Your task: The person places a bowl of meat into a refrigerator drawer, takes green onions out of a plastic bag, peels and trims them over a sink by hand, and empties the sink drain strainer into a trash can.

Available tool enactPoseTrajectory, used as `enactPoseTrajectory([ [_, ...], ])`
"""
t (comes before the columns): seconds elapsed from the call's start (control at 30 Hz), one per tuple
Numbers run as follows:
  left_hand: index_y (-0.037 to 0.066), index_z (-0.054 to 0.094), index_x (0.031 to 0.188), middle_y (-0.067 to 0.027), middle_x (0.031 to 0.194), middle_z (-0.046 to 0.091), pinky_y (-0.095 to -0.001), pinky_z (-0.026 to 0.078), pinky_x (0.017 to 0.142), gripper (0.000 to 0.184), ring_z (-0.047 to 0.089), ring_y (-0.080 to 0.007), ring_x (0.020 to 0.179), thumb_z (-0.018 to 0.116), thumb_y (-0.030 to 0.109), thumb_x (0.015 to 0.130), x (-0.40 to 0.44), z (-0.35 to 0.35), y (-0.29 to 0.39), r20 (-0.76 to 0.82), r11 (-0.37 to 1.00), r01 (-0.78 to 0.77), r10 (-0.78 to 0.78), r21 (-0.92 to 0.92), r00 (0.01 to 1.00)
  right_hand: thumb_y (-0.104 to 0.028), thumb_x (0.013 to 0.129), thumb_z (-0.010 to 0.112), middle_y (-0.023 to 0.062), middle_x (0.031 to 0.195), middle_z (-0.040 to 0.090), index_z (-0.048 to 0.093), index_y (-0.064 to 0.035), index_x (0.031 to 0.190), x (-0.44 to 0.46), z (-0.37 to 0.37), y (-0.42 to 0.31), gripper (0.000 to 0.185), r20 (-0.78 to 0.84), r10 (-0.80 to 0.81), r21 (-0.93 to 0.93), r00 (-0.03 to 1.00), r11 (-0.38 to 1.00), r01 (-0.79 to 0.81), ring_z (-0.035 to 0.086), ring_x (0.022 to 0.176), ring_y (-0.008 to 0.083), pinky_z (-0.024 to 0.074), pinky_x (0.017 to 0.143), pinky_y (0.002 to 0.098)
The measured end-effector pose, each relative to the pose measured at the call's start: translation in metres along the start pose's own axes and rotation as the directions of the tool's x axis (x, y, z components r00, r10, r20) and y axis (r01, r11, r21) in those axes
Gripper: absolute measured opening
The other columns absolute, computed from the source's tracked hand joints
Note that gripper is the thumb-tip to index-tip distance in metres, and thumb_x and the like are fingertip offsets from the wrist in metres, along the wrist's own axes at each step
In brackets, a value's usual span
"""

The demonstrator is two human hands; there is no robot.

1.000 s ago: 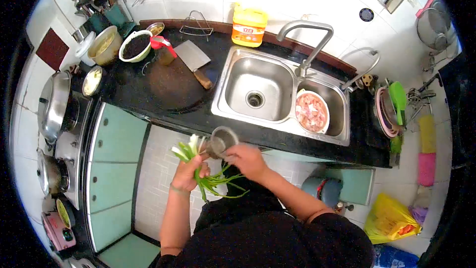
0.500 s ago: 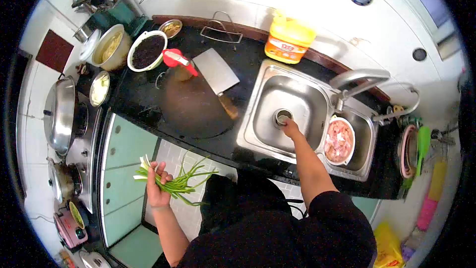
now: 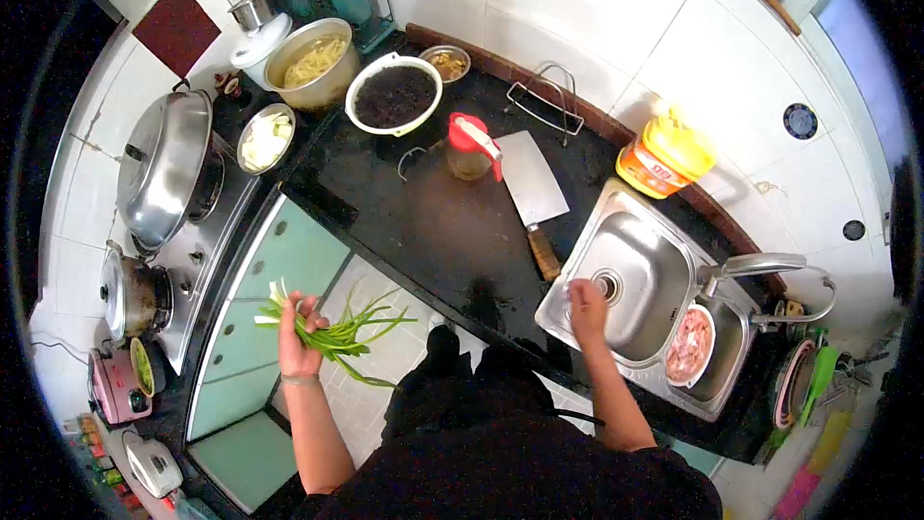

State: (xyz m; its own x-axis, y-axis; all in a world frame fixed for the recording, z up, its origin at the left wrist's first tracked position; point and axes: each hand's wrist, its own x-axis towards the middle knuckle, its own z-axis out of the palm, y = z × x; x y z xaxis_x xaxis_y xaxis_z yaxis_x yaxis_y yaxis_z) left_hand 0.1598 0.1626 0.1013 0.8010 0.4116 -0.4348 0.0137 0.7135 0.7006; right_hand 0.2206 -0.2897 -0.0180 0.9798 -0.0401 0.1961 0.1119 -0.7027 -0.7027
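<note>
My left hand (image 3: 301,332) is closed around a bunch of spring onions (image 3: 351,335), white ends up at the left and green leaves hanging to the right, above the floor. My right hand (image 3: 587,312) is over the near left rim of the steel sink (image 3: 654,274), beside the drain (image 3: 606,285). Its fingers are curled together; whether anything is in them is hidden. A cleaver (image 3: 534,188) lies on the black counter left of the sink, its wooden handle towards me. A bowl of raw meat (image 3: 690,347) sits in the smaller basin.
A red-lidded jar (image 3: 470,149) stands beside the cleaver. Further back are a bowl of dark food (image 3: 395,96), a pot of pale strips (image 3: 313,63) and a wire rack (image 3: 547,101). A yellow jug (image 3: 666,154) stands behind the sink; a large lidded wok (image 3: 166,169) is at left.
My right hand has drawn back from the drain, where it held a round metal piece, to the sink's near left rim. The view has shifted; my left hand still holds the spring onions.
</note>
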Motion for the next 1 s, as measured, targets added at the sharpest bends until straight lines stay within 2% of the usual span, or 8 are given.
enactPoseTrajectory([
  [0.03, 0.011, 0.051, 0.102, -0.0053, 0.089, 0.058, -0.0229, 0.042, 0.057, 0.021, 0.040, -0.0067, 0.054, 0.053, 0.027, 0.089, 0.005, -0.009, 0.007, 0.013, 0.999, 0.012, -0.011, -0.038, 1.000, -0.008, 0.086, 0.051, 0.0135, 0.084, 0.061, 0.055, -0.0010, 0.098, 0.000, 0.012, -0.024, 0.015, 0.239, 0.273, 0.330, 0.932, 0.880, -0.342, 0.061, 0.077, 0.0235, 0.0492, 0.068, 0.0331],
  [0.07, 0.011, 0.051, 0.102, -0.0053, 0.089, 0.058, -0.0229, 0.042, 0.057, 0.021, 0.040, -0.0067, 0.054, 0.053, 0.027, 0.089, 0.010, -0.015, 0.012, 0.026, 0.999, 0.019, -0.018, -0.044, 0.999, -0.011, 0.087, 0.049, 0.0147, 0.086, 0.061, 0.054, 0.0000, 0.098, 0.002, 0.024, -0.050, 0.017, 0.529, 0.402, 0.513, 0.747, 0.550, -0.659, 0.061, 0.079, 0.0251, 0.0505, 0.069, 0.0344],
  [0.13, 0.010, 0.052, 0.102, -0.0055, 0.089, 0.058, -0.0236, 0.042, 0.057, 0.021, 0.040, -0.0068, 0.054, 0.053, 0.026, 0.089, 0.019, -0.027, 0.019, -0.008, 0.998, 0.003, -0.003, -0.058, 1.000, -0.022, 0.091, 0.046, 0.0192, 0.091, 0.059, 0.052, 0.0036, 0.100, 0.008, 0.042, -0.092, 0.028, 0.808, 0.384, 0.408, 0.447, 0.183, -0.894, 0.062, 0.082, 0.0296, 0.0528, 0.071, 0.0385],
  [0.2, 0.008, 0.052, 0.103, -0.0074, 0.092, 0.059, -0.0234, 0.042, 0.057, 0.023, 0.041, -0.0070, 0.054, 0.053, 0.026, 0.088, 0.033, -0.026, 0.021, -0.009, 1.000, 0.003, -0.003, -0.029, 1.000, -0.030, 0.092, 0.043, 0.0237, 0.095, 0.058, 0.050, 0.0085, 0.100, 0.007, 0.057, -0.115, 0.040, 0.856, 0.379, 0.381, 0.352, 0.000, -0.925, 0.062, 0.083, 0.0319, 0.0530, 0.071, 0.0393],
  [0.3, 0.004, 0.051, 0.108, -0.0115, 0.101, 0.061, -0.0233, 0.042, 0.057, 0.034, 0.045, -0.0083, 0.054, 0.059, 0.027, 0.084, 0.057, -0.010, 0.010, 0.089, 0.932, 0.083, -0.122, 0.353, 0.989, -0.036, 0.091, 0.044, 0.0260, 0.095, 0.057, 0.050, 0.0094, 0.090, 0.005, 0.072, -0.109, 0.045, 0.759, 0.488, 0.455, 0.430, 0.073, -0.887, 0.062, 0.083, 0.0331, 0.0540, 0.069, 0.0401],
  [0.47, 0.002, 0.052, 0.109, -0.0072, 0.112, 0.056, -0.0267, 0.048, 0.053, 0.040, 0.056, -0.0137, 0.069, 0.067, 0.018, 0.076, 0.095, 0.071, -0.049, 0.165, 0.805, 0.108, -0.248, 0.583, 0.955, -0.038, 0.091, 0.044, 0.0263, 0.093, 0.057, 0.048, 0.0086, 0.083, 0.003, 0.066, -0.095, 0.048, 0.620, 0.682, 0.461, 0.388, 0.084, -0.884, 0.062, 0.079, 0.0338, 0.0549, 0.066, 0.0408],
  [0.53, -0.001, 0.057, 0.095, -0.0097, 0.089, 0.060, -0.0300, 0.048, 0.050, 0.029, 0.057, -0.0168, 0.063, 0.067, 0.017, 0.074, 0.124, 0.080, -0.079, 0.099, 0.700, 0.162, -0.316, 0.696, 0.943, -0.040, 0.090, 0.044, 0.0241, 0.088, 0.056, 0.046, 0.0107, 0.086, 0.001, 0.072, -0.080, 0.051, 0.603, 0.676, 0.500, 0.423, 0.092, -0.861, 0.063, 0.077, 0.0341, 0.0557, 0.063, 0.0403],
  [1.0, -0.004, 0.057, 0.087, -0.0103, 0.075, 0.058, -0.0316, 0.046, 0.045, 0.023, 0.056, -0.0199, 0.053, 0.065, 0.013, 0.074, 0.125, 0.111, -0.129, 0.121, 0.594, 0.115, -0.344, 0.796, 0.931, -0.037, 0.090, 0.047, 0.0195, 0.069, 0.057, 0.047, 0.0103, 0.094, 0.037, 0.062, -0.011, 0.047, 0.295, 0.749, 0.512, 0.593, 0.400, -0.760, 0.061, 0.054, 0.0304, 0.0543, 0.045, 0.0383],
])
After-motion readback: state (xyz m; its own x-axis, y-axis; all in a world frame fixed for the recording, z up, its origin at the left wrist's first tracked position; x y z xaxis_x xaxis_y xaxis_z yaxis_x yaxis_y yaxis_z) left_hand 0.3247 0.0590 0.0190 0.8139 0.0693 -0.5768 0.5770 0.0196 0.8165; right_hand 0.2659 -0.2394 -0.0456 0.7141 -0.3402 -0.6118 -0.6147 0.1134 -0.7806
